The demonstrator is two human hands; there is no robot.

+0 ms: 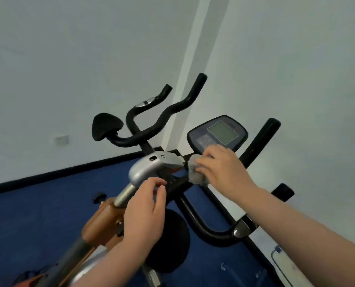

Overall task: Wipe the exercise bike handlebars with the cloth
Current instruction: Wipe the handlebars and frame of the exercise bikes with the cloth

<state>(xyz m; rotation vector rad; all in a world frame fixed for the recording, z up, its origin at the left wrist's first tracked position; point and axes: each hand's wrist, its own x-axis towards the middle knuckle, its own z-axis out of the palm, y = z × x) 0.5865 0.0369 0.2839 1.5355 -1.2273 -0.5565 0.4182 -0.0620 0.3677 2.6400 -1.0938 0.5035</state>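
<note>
The crumpled grey cloth (195, 169) sits bunched against the black crossbar at the middle of the black foam-covered handlebars (166, 114), just below the console. The right hand (222, 168) grasps it, fingers curled over the top and pressing it onto the bar. To the near left, the left hand (143, 212) hovers by the silver metal stem cover (145, 168), thumb and forefinger loosely curled toward each other with nothing between them. The handlebars curve up and away to the far left, with a silver oval pulse pad (145, 102) on one grip; another black loop bends near and right. The dark oval console with its grey blank screen (218, 133) stands just beyond the cloth; its printed marks are too blurred to read. Below are an orange-brown frame block (102, 220), a blue floor (38, 208) and pale walls (69, 48).
</note>
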